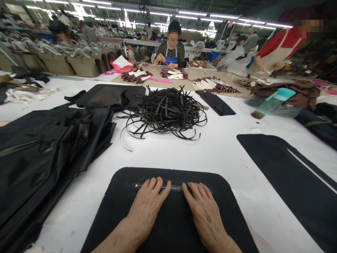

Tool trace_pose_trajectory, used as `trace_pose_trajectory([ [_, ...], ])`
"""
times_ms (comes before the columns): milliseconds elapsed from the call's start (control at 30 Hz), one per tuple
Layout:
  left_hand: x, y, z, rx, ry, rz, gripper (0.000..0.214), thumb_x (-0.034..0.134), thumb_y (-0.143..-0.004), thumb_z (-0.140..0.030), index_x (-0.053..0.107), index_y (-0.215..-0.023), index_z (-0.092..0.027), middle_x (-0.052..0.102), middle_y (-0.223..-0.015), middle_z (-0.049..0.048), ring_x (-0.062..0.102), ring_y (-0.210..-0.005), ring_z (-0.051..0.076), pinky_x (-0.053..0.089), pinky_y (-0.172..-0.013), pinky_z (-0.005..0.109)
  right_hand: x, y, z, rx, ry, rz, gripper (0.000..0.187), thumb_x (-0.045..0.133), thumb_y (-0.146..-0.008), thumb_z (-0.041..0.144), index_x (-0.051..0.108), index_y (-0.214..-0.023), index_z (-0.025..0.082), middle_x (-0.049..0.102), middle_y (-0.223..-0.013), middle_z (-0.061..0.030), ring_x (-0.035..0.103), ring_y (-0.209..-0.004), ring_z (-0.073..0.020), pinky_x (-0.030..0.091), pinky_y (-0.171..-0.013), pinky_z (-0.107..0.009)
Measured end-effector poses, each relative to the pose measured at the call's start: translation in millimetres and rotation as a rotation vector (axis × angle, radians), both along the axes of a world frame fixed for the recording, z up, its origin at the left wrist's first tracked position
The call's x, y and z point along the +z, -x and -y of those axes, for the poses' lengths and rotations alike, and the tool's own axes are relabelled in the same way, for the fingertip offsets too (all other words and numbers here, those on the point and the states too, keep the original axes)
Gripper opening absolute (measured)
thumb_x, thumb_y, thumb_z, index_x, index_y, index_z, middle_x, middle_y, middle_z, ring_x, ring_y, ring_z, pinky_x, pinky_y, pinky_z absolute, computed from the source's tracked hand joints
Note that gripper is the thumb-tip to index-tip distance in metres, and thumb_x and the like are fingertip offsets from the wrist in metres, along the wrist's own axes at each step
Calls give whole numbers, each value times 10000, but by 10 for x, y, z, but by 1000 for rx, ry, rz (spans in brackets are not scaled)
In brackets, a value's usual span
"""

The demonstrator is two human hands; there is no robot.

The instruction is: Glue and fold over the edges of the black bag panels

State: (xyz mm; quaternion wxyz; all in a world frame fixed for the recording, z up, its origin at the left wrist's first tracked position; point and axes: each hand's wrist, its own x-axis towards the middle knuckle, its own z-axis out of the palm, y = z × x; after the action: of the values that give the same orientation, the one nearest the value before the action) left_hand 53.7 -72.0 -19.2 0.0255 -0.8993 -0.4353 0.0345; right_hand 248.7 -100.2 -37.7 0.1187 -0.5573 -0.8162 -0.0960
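On the worktop before the strap pile, a black panel lies under the left hand and right hand, whose fingers rest slightly spread near its pile-side edge, gripping nothing.

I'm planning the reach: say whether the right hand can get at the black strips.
Probably yes: the right hand rests on the nearest black panel, with only white tabletop between panel and black strips.
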Motion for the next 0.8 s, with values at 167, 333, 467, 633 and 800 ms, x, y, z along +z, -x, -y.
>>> trace_pose_trajectory([
  [167, 20, -130, -27, 38, -10, -37, 544, 395, -809, -33, 425, -1306, -251, 573, -1136, 126, 562, -991, 275, 495, -815, 420, -9, -29, -6, 19, -2, 0, 393, 481, -763, 29, 612, -1107, 168, 635, -1008, -64, 555, -932, -217, 412, -946, -403],
  [333, 43, 169, -22, 39, 64, -15, 561, 345, -752, 55, 474, -1272, -112, 561, -1208, 156, 532, -1088, 266, 464, -908, 405, 22, -317, 46, 5, 24, -4, 409, 465, -762, 3, 597, -1124, 141, 616, -1064, -87, 546, -971, -222, 448, -911, -374],
  [467, 72, 489, 18, 87, 92, -23, 577, 319, -727, 77, 500, -1253, -81, 547, -1254, 158, 504, -1152, 262, 428, -972, 378, 23, -599, 114, -61, 36, 31, 439, 418, -757, -26, 587, -1138, 112, 601, -1079, -113, 545, -985, -229, 470, -878, -369],
  [633, 122, 779, -2, 217, 70, -11, 569, 284, -733, 92, 537, -1208, -92, 561, -1236, 131, 504, -1147, 232, 447, -951, 335, -25, -805, 121, -90, 9, 95, 388, 403, -790, -11, 616, -1091, 108, 605, -1062, -121, 549, -967, -244, 483, -826, -369],
  [800, 214, 980, -30, 404, 45, 9, 506, 308, -740, 77, 566, -1137, -100, 574, -1187, 129, 533, -1091, 218, 465, -914, 332, 38, -794, -28, -188, -8, 130, 275, 440, -819, 34, 660, -960, 119, 623, -1051, -121, 564, -899, -270, 465, -801, -416],
])
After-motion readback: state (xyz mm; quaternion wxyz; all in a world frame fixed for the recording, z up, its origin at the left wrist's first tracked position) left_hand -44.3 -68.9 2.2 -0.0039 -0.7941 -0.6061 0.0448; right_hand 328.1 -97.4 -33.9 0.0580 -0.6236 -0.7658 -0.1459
